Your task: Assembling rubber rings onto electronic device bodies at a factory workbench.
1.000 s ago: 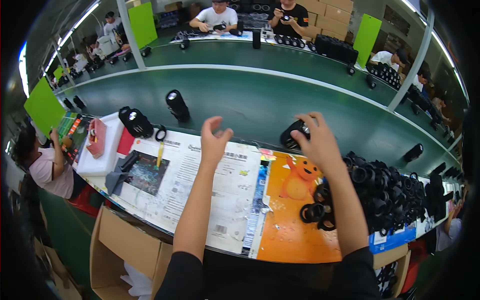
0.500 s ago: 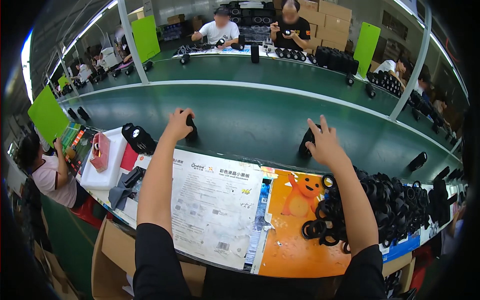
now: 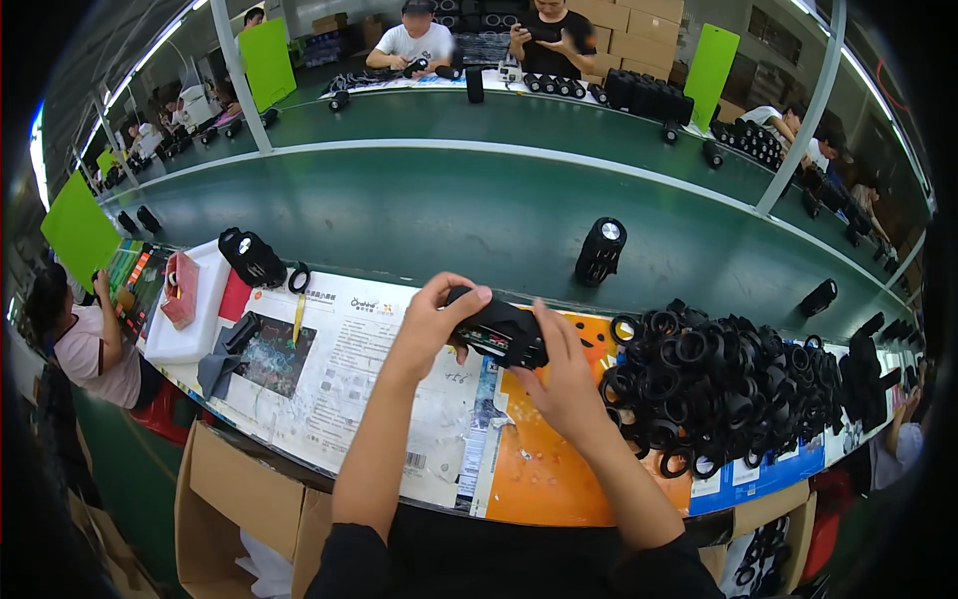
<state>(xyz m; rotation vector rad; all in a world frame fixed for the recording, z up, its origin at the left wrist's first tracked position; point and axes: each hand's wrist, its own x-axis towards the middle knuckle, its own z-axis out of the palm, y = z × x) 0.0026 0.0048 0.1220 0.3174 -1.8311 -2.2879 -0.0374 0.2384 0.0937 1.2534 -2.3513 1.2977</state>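
Observation:
A black portable speaker [image 3: 511,337] lies sideways between my two hands, above the near edge of the white and orange sheets. My left hand [image 3: 435,321] is closed around its left end. At the right end my right hand [image 3: 561,367] grips it, fingers behind and thumb underneath. An opening with small parts shows on the side turned toward me. Beyond my right hand, another black speaker [image 3: 602,250] with a silver round badge stands upright on the green conveyor surface, apart from both hands.
A large heap of black rings [image 3: 689,374] covers the right of the table. To the left are another speaker [image 3: 251,258], a thin yellow tool [image 3: 298,317], and a white tray [image 3: 185,334] with a pink box. Cardboard boxes [image 3: 244,489] stand below the edge. Co-workers sit opposite and at left.
My left hand has come back from the green surface toward me with a speaker. My right hand has left the upright speaker there and now holds the other one too.

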